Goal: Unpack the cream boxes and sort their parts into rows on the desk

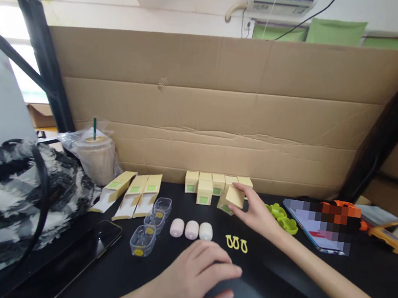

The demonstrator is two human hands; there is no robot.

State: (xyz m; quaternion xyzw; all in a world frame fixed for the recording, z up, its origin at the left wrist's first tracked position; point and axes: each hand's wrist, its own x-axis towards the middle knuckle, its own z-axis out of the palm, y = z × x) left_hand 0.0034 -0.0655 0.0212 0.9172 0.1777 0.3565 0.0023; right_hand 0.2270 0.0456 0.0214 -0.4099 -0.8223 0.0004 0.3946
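Note:
My right hand [255,211] reaches forward and grips a small cream-yellow box [234,197], tilted, at the right end of a group of like boxes [205,185] that stand against the cardboard wall. My left hand [199,277] rests flat on the black table, fingers stretched out, holding nothing. Just beyond it lie three pale pink and white rounded pieces [191,229] and three small yellow loops [236,243]. Three clear plastic cases [151,226] and three flat unfolded cream cartons [135,194] lie to the left.
A tall cardboard wall [226,113] closes the back. At left stand an iced drink in a plastic bag [96,154], a black-and-white bag [3,195] and a dark phone [91,242]. Green pieces [283,219], another phone [315,229] and an orange tool [345,211] lie right.

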